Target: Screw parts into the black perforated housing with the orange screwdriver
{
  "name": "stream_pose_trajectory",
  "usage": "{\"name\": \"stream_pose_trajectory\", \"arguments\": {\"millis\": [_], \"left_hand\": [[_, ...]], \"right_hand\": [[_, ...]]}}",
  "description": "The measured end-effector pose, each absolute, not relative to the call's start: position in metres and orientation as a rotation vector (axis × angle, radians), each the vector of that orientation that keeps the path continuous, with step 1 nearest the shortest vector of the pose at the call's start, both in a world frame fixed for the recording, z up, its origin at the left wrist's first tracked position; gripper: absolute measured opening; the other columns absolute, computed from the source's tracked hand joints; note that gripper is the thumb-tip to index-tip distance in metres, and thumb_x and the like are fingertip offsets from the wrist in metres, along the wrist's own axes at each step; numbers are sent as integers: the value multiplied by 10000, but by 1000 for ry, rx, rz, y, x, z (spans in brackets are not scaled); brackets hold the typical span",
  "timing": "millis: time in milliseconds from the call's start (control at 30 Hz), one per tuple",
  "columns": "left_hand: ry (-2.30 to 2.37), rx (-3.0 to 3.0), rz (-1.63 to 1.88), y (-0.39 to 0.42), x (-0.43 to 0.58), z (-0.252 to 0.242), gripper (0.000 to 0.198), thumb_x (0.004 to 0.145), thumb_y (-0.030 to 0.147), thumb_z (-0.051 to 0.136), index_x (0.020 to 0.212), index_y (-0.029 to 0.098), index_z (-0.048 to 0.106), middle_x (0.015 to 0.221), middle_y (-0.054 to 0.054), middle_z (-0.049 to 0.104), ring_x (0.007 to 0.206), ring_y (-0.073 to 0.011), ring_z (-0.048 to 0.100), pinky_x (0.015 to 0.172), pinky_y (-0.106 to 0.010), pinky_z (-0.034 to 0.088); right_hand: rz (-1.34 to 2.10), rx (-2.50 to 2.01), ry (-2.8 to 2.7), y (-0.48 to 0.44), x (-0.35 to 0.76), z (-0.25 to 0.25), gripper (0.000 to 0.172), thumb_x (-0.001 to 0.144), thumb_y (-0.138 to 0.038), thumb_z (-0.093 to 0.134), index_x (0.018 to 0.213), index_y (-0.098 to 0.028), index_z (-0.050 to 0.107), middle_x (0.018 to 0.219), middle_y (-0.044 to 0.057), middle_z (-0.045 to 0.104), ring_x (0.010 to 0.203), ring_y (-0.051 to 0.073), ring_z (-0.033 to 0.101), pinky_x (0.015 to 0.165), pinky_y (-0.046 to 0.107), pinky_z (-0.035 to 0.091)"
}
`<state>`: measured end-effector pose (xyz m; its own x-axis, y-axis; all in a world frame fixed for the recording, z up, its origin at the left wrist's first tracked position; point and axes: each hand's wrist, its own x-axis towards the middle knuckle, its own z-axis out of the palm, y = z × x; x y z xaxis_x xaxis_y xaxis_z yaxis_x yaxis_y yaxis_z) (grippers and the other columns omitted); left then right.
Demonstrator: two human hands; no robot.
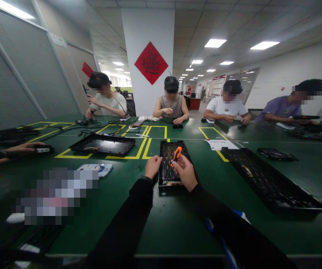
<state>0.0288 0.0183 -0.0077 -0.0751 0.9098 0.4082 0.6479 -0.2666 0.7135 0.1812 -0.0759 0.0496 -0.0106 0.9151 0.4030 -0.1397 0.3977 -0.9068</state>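
In front of me on the green table lies a rectangular black plastic casing (166,152), its open side up and its inside lined with rows of slots. My left hand (152,167) is closed at its left rim, thumb toward the edge. An orange and black screwdriver (177,153) is pinched in my right hand (187,173). Its shaft slants down over the casing toward the near left corner, where a light strip (173,183) lies. Whether the tip touches a screw is too small to tell.
Another black casing (102,144) lies at left, a long one (273,183) at right. Between people and me are papers (222,145) and yellow tape. A co-worker's hand (26,147) at left is by a small black device (43,149). Several people sit opposite.
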Motion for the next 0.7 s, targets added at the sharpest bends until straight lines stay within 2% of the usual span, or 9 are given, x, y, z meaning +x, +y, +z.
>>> {"name": "stream_pose_trajectory", "arguments": {"millis": [100, 233, 433, 500, 600, 700], "left_hand": [[1689, 1909, 1262, 19, 28, -8, 356, 771, 402, 387, 513, 166, 319, 495, 45, 364, 512, -78, 347, 516, -212, 232], [1684, 1915, 1266, 19, 28, -8, 355, 769, 404, 388, 514, 167, 317, 492, 44, 365, 510, -80, 348, 516, -214, 232], [1689, 1906, 1256, 17, 28, -6, 358, 770, 413, 387, 518, 170, 317, 499, 42, 378, 516, -84, 358, 519, -215, 238], [1689, 1903, 1255, 16, 28, -5, 358, 770, 415, 389, 518, 171, 318, 502, 40, 383, 518, -85, 363, 518, -215, 240], [1699, 1895, 1248, 17, 28, -6, 355, 765, 404, 396, 511, 170, 315, 498, 40, 382, 516, -84, 362, 518, -214, 240], [1682, 1902, 1266, 18, 28, -7, 352, 765, 396, 395, 510, 168, 311, 493, 43, 370, 513, -81, 355, 517, -211, 238]], "right_hand": [[1020, -773, -1285, -76, 182, 50, 338, 733, -287, 538, 1050, -175, 511, 859, 36, 599, 539, 71, 472, 463, 191, 378], [1026, -787, -1279, -75, 181, 49, 360, 727, -319, 546, 1058, -182, 510, 831, 25, 598, 518, 66, 465, 449, 188, 372], [936, -871, -1320, -72, 181, 46, 348, 705, -362, 580, 988, -160, 559, 604, -29, 518, 479, 71, 441, 428, 186, 359], [924, -839, -1312, -72, 181, 47, 363, 688, -348, 601, 996, -162, 554, 657, -12, 550, 525, 84, 480, 452, 193, 387], [953, -779, -1252, -73, 181, 49, 427, 656, -321, 632, 1038, -167, 520, 836, 39, 606, 661, 120, 553, 493, 204, 423], [1009, -759, -1222, -73, 181, 50, 448, 682, -310, 607, 1086, -165, 480, 904, 69, 619, 619, 109, 546, 451, 196, 398]]}}
